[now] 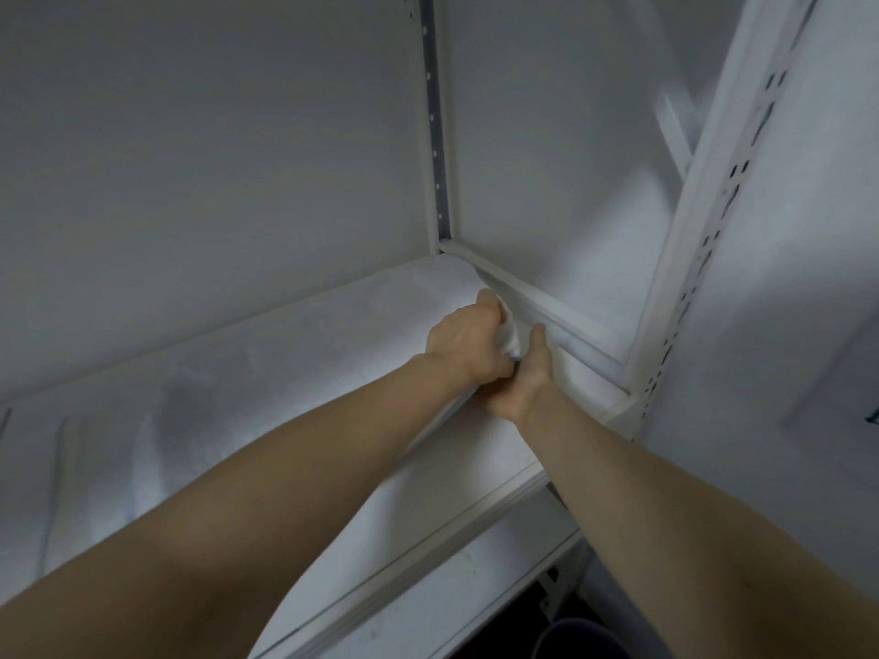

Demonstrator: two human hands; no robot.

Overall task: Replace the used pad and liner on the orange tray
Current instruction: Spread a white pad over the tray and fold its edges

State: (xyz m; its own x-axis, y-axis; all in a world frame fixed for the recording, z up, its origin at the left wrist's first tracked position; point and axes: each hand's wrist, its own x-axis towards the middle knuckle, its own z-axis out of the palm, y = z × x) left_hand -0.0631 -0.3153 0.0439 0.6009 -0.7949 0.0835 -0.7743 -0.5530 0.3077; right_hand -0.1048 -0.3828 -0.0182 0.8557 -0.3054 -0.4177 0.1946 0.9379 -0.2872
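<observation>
A white liner sheet (266, 373) lies spread over a white shelf inside a white rack. At the shelf's right end both my hands meet at the sheet's bunched edge (511, 340). My left hand (463, 340) grips that bunched fabric with curled fingers. My right hand (521, 378) holds the same edge from below and the right, thumb up against the rack's side rail (561, 321). No orange tray and no pad are in view.
White walls close the shelf at the back and right. A slotted upright post (704, 259) stands at the front right, another (435, 121) at the back corner. A lower shelf (475, 577) and a dark round container (571, 639) sit below.
</observation>
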